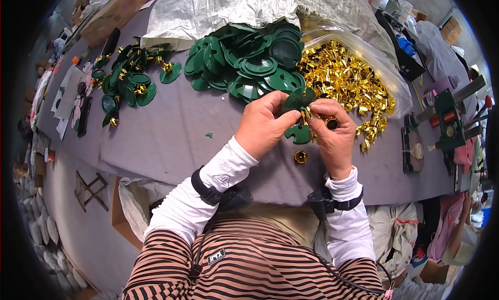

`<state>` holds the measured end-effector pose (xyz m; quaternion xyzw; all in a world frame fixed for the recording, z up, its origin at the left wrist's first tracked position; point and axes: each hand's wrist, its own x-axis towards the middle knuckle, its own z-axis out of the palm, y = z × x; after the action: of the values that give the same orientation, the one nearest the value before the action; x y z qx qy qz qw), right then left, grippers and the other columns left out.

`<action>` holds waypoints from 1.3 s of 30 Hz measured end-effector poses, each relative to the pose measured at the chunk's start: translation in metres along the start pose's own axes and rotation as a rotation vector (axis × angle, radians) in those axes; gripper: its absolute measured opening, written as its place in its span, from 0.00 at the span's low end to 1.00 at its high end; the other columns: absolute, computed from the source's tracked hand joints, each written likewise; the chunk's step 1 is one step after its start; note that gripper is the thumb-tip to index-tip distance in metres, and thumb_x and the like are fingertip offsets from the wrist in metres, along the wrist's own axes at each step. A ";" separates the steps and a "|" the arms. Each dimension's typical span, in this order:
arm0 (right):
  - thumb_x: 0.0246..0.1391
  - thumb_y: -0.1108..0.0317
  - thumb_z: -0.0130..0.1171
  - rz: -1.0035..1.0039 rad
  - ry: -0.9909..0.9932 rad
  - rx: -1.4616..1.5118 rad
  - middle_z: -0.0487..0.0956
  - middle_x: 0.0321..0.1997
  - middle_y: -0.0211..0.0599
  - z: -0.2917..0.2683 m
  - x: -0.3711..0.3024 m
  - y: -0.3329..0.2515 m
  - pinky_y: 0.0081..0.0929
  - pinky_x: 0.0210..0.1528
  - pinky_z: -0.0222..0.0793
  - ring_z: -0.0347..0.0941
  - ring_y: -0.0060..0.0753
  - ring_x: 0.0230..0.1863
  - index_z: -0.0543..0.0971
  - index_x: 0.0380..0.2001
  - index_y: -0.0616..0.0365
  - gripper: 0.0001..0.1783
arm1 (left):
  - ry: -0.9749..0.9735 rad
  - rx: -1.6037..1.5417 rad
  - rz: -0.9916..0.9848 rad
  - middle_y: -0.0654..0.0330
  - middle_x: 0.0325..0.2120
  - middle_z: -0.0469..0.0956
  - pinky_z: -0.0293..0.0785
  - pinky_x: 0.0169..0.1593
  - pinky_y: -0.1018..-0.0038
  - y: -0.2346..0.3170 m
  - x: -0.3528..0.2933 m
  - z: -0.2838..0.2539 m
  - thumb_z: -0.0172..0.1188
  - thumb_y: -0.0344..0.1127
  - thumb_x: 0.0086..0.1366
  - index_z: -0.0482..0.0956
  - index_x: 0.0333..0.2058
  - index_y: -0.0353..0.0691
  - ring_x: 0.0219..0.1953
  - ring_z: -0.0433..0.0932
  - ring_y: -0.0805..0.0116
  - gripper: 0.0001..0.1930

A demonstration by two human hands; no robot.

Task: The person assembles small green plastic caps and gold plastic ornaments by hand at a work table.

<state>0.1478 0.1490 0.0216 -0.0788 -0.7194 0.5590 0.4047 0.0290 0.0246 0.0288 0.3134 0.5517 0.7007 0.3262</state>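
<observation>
Between thumb and fingers, my left hand (pixel 263 122) pinches a round green plastic disc (pixel 298 99) above the table. My right hand (pixel 333 135) presses a shiny gold cup-shaped piece (pixel 306 114) against the underside of that disc; the fingertips partly hide where they meet. Just below lies a notched green disc (pixel 298 135), and nearer to me a single gold flower-shaped cup (pixel 301 156) rests on the cloth. Behind my hands spreads a heap of green discs (pixel 260 65). To its right, gold cups (pixel 345 74) spill from a clear plastic bag.
Green discs fitted with gold cups (pixel 127 82) form a looser pile at the left. A hand-lever metal device (pixel 448 118) stands on the right end of the grey-clothed table (pixel 166 144). White woven sacks (pixel 223 9) lie along the back, and a folding stool (pixel 89 190) is on the floor.
</observation>
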 end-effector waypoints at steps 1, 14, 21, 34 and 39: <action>0.48 0.79 0.65 0.001 0.002 0.000 0.78 0.39 0.34 -0.001 0.000 0.000 0.20 0.43 0.69 0.74 0.25 0.40 0.81 0.34 0.61 0.08 | -0.008 0.098 0.016 0.64 0.34 0.79 0.72 0.37 0.82 0.000 -0.001 0.000 0.61 0.27 0.61 0.75 0.43 0.31 0.33 0.74 0.82 0.12; 0.47 0.83 0.63 -0.083 -0.120 -0.002 0.80 0.38 0.36 -0.007 0.002 0.007 0.22 0.40 0.72 0.76 0.27 0.39 0.81 0.31 0.60 0.08 | 0.070 0.446 0.191 0.54 0.27 0.80 0.72 0.32 0.76 0.016 -0.019 0.001 0.63 0.28 0.56 0.78 0.36 0.34 0.27 0.78 0.70 0.09; 0.50 0.80 0.63 0.459 0.045 0.582 0.77 0.38 0.33 0.018 -0.010 -0.002 0.17 0.31 0.72 0.75 0.25 0.32 0.78 0.34 0.59 0.07 | 0.165 0.667 0.685 0.54 0.27 0.77 0.73 0.32 0.70 0.008 -0.026 -0.008 0.67 0.26 0.52 0.78 0.36 0.35 0.28 0.77 0.58 0.11; 0.56 0.70 0.62 0.501 0.201 0.426 0.76 0.26 0.31 0.007 0.008 0.010 0.16 0.19 0.63 0.72 0.20 0.25 0.77 0.37 0.59 0.07 | 0.981 1.423 0.224 0.50 0.39 0.81 0.74 0.49 0.64 0.098 0.030 -0.298 0.62 0.36 0.55 0.76 0.46 0.33 0.42 0.80 0.55 0.20; 0.55 0.70 0.62 0.464 0.211 0.423 0.76 0.28 0.31 0.003 0.007 0.021 0.17 0.18 0.64 0.72 0.20 0.26 0.77 0.38 0.58 0.08 | 0.430 1.911 0.468 0.58 0.50 0.75 0.59 0.62 0.54 0.026 0.052 -0.264 0.66 0.42 0.51 0.80 0.40 0.50 0.60 0.65 0.53 0.16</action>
<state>0.1336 0.1582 0.0065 -0.2122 -0.5043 0.7620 0.3465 -0.2160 -0.0884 0.0070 0.4109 0.8542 0.0529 -0.3142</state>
